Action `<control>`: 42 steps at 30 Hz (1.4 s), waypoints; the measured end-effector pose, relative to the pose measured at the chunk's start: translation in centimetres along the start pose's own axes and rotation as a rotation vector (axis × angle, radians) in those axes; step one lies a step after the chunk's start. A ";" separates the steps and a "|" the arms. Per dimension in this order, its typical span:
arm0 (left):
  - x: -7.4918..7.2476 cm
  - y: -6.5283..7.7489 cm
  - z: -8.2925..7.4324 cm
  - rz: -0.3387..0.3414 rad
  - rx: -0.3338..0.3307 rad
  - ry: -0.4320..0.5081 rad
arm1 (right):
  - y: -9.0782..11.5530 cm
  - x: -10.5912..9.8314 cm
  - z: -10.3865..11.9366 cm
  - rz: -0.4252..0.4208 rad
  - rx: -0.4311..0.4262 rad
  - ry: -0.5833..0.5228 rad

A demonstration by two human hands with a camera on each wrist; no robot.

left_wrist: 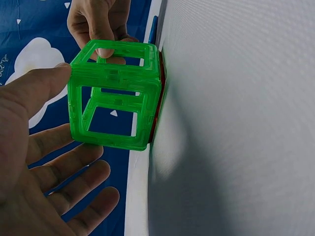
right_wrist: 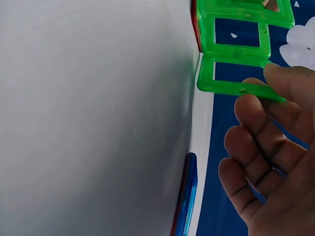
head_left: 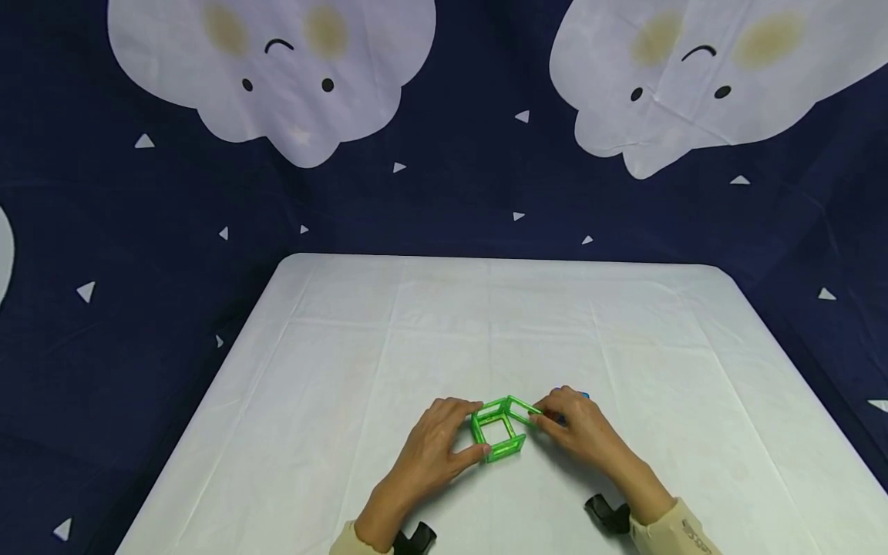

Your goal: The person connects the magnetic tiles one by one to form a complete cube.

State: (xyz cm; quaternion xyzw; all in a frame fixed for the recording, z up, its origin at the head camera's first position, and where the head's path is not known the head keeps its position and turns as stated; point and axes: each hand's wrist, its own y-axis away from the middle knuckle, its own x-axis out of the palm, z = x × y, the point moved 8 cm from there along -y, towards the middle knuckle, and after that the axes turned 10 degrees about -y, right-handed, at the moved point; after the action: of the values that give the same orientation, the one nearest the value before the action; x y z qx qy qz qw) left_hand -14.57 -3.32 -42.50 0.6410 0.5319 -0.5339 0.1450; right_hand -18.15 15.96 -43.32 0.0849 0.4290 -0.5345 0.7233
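Green see-through square magnetic tiles stand joined as an open box (head_left: 496, 449) on the white table. A thin red edge (left_wrist: 160, 98) runs along its base in the left wrist view. My left hand (head_left: 433, 443) holds the box at its left side, thumb and forefinger at its edges, the other fingers spread. On the right, my right hand (head_left: 579, 424) pinches the outer edge of a green tile (right_wrist: 231, 89) between thumb and forefinger. That tile meets the box at a corner and angles outward. The right hand's remaining fingers are loosely bent.
A blue tile (right_wrist: 187, 196) lies flat on the table beside the right hand, mostly hidden by it in the head view. The white table (head_left: 444, 324) ends at a dark blue cloth (head_left: 458, 208) with clouds and triangles. Black straps' parts (head_left: 607, 514) sit at both wrists.
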 end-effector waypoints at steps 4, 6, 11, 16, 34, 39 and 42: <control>-0.1 0.0 0.0 -0.003 0.000 0.000 | 0.1 0.1 0.3 0.009 -0.020 -0.022; -0.1 -0.1 0.1 -0.001 -0.002 -0.003 | 0.2 0.1 0.4 0.022 -0.019 -0.037; -0.1 -0.1 0.2 0.000 -0.005 -0.007 | 0.3 0.3 0.6 0.070 0.010 -0.076; -0.1 -0.1 0.3 -0.001 -0.002 0.000 | 0.4 0.6 0.9 0.112 0.011 -0.120; 0.1 -0.2 0.4 0.028 -0.020 -0.002 | 0.5 0.8 1.3 0.116 -0.010 -0.154; 0.2 -0.2 0.3 0.035 -0.020 -0.007 | 0.6 0.8 1.2 0.122 0.009 -0.159; 0.2 -0.2 0.4 0.045 -0.018 -0.004 | 0.6 0.6 1.0 0.112 0.017 -0.147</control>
State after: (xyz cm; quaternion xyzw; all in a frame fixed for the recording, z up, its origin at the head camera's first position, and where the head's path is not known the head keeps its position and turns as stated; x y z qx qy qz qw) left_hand -14.94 -3.46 -42.75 0.6504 0.5218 -0.5270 0.1641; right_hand -17.06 15.18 -43.32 0.0757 0.3648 -0.5016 0.7808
